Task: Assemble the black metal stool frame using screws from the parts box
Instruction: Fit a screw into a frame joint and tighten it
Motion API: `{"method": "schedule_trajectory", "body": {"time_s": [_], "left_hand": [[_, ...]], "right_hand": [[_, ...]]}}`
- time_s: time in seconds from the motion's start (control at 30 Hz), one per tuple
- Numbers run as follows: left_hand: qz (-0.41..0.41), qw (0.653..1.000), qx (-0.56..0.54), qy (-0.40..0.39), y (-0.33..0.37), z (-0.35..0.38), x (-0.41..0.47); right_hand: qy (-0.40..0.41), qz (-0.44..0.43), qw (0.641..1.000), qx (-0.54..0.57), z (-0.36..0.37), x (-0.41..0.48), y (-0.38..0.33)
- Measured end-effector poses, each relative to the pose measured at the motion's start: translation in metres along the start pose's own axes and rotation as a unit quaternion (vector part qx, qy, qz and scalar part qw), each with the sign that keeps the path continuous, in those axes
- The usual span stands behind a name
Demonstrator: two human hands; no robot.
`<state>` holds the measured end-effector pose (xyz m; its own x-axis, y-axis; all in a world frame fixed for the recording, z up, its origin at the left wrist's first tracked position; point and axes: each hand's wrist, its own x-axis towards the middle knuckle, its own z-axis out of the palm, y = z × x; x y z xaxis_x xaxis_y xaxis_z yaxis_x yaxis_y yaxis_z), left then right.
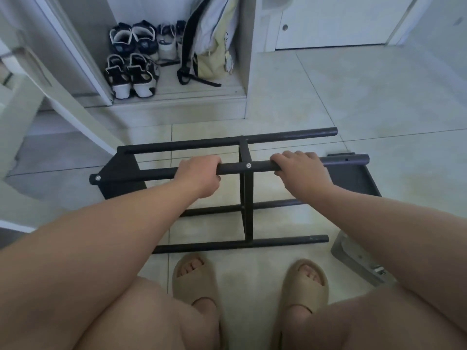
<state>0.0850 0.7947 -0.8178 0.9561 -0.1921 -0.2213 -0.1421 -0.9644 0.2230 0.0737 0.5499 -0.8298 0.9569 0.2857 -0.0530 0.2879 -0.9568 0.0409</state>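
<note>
The frame (247, 213) lies on its side on the tiles (353, 97), its end plate (118, 173) out past the left knuckles, with a corner screw (98, 177). The left hand (199, 176) grips the top tube (232, 168), fingers curled over it. Between the two sets of fingers a middle screw (249, 165) sits where the cross-bar meets the tube. The right hand (300, 170) grips the same tube, fingers wrapped over its far side. A grey box (353, 256) holding metal bits lies well nearer the person than those fingers.
</note>
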Motion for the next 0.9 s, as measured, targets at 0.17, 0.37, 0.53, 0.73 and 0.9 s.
{"method": "schedule_trajectory", "body": {"time_s": [0.17, 0.37, 0.53, 0.73, 0.9], "left_hand": [[0.018, 0.996, 0.009, 0.086, -0.012, 0.016, 0.037], [-0.009, 0.991, 0.027, 0.127, -0.032, 0.032, 0.128], [-0.051, 0.993, 0.037, 0.095, -0.051, 0.057, 0.205], [-0.087, 0.992, 0.045, 0.080, -0.066, 0.089, 0.251], [-0.086, 0.995, 0.001, 0.055, -0.070, 0.094, 0.259]], "right_hand": [[0.032, 0.048, 0.998, -0.023, 0.027, 0.036, 0.007], [0.061, 0.089, 0.994, -0.017, 0.064, 0.123, 0.020], [0.061, 0.097, 0.993, -0.001, 0.108, 0.196, 0.032], [0.076, 0.118, 0.989, 0.042, 0.153, 0.240, 0.035], [0.007, 0.153, 0.980, 0.131, 0.160, 0.245, 0.034]]}}
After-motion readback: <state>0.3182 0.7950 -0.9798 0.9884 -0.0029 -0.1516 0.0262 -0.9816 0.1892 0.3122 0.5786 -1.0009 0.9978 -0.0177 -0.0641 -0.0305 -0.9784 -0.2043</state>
